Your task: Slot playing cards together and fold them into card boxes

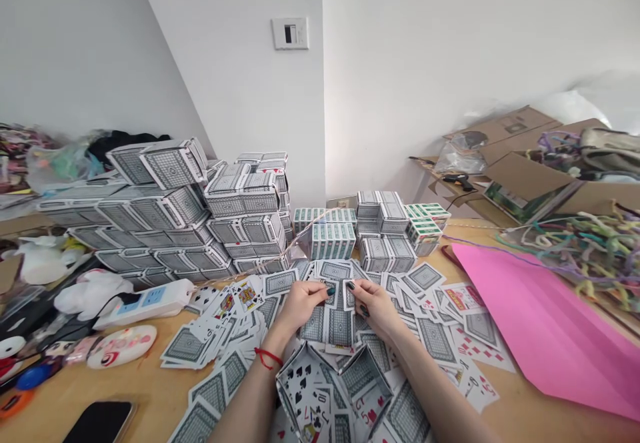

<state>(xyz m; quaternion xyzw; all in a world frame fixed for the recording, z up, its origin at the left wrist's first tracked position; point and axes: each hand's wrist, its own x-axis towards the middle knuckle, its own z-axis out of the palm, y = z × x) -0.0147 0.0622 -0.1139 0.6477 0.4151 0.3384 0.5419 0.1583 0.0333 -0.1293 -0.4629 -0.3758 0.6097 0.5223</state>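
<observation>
Over a spread of loose playing cards [227,343], both hands are pinched near each other. My left hand [301,304], with a red string bracelet at the wrist, has thumb and finger closed on the edge of a playing card [330,301]. Just across from it, my right hand [379,308] pinches the other side, at a playing card [349,296]; whether both grip the same card I cannot tell. Below the hands stands an open structure of folded cards [299,380], its walls forming hollow compartments with card faces inside.
Stacked blocks of folded cards [170,206] rise at the back left, with smaller card blocks [387,253] and green-white card boxes [333,240] behind the hands. A pink sheet [540,323] lies right. A power strip [150,302] and phone [100,423] lie left.
</observation>
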